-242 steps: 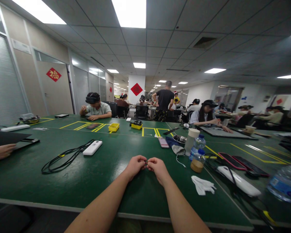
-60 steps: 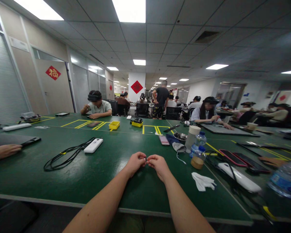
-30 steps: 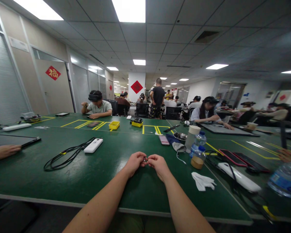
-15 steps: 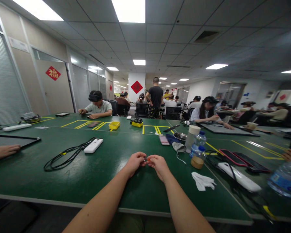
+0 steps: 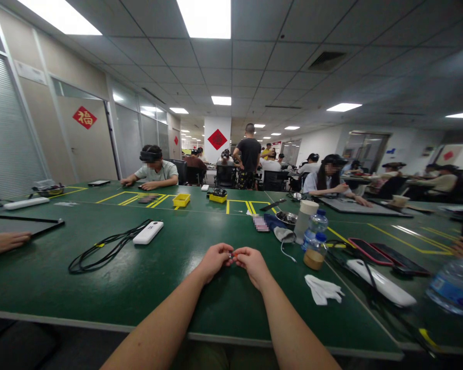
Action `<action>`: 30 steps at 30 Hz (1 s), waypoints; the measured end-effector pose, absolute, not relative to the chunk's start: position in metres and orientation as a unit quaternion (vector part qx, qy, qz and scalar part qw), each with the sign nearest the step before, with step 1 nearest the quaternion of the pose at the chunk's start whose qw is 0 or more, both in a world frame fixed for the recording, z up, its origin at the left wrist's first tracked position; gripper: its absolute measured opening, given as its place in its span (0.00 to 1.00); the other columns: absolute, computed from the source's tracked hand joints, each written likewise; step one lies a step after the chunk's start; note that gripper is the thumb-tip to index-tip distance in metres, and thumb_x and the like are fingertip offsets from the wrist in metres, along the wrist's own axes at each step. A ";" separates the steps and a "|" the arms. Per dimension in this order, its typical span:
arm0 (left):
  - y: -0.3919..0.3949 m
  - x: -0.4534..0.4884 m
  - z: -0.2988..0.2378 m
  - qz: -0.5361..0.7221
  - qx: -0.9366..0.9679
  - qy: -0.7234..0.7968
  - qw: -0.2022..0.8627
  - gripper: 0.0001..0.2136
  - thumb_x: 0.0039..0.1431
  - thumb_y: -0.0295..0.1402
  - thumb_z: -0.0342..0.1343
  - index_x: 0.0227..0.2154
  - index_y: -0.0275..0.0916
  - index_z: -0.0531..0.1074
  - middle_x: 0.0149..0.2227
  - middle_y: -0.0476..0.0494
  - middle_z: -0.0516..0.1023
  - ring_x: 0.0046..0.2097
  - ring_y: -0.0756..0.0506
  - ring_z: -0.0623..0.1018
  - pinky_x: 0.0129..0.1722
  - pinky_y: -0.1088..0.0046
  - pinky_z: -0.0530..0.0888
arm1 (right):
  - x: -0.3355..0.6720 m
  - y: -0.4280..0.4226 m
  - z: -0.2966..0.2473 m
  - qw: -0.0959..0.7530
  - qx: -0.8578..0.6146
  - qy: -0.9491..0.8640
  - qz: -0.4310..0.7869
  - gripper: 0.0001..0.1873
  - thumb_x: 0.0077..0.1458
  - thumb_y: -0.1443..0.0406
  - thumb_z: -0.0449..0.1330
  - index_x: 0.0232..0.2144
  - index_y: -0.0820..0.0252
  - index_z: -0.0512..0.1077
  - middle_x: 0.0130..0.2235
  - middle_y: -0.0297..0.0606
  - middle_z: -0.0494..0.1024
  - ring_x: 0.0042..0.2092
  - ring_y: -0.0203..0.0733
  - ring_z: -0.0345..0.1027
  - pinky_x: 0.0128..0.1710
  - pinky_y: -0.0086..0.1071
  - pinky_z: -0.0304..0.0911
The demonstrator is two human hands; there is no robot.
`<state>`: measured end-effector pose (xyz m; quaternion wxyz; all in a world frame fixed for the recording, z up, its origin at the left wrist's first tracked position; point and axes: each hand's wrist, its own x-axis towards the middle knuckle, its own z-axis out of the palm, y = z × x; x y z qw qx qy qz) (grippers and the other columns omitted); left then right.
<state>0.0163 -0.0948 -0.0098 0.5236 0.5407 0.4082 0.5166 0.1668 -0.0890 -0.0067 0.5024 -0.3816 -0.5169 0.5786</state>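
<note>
My left hand (image 5: 215, 260) and my right hand (image 5: 251, 264) rest on the green table (image 5: 146, 288), knuckles up, fingertips pinched together. Between them sits a tiny object (image 5: 232, 254) with an orange-red spot, too small to name. Both hands are closed on it, and both forearms reach in from the bottom edge. A crumpled white cloth (image 5: 322, 290) lies to the right of my right hand.
A white power bank (image 5: 148, 233) with a black cable (image 5: 100, 248) lies to the left. Bottles (image 5: 315, 241), phones (image 5: 372, 255) and a white bar (image 5: 381, 288) crowd the right. Another person's hand (image 5: 3, 242) rests at far left. Several people sit behind; one stands.
My hands stay pinched at the same spot, with only small finger shifts. The standing person in black has walked a little left. The view has tilted slightly.
</note>
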 end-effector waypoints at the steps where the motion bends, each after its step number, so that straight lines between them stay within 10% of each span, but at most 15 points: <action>1: -0.095 0.016 -0.010 0.516 0.542 0.407 0.524 0.10 0.47 0.24 0.54 0.36 0.34 0.71 0.26 0.46 0.75 0.24 0.52 0.73 0.27 0.77 0.70 | 0.167 -0.088 -0.008 0.503 -0.381 -0.517 0.578 0.09 0.38 0.70 0.61 0.28 0.65 0.72 0.27 0.39 0.77 0.30 0.38 0.73 0.32 0.30 0.65; 30: -0.094 0.016 -0.009 0.513 0.526 0.423 0.530 0.11 0.48 0.24 0.53 0.37 0.33 0.71 0.26 0.46 0.76 0.24 0.52 0.74 0.28 0.76 0.72 | 0.165 -0.090 -0.003 0.504 -0.398 -0.508 0.574 0.06 0.37 0.70 0.60 0.25 0.64 0.72 0.25 0.38 0.77 0.27 0.36 0.71 0.29 0.28 0.63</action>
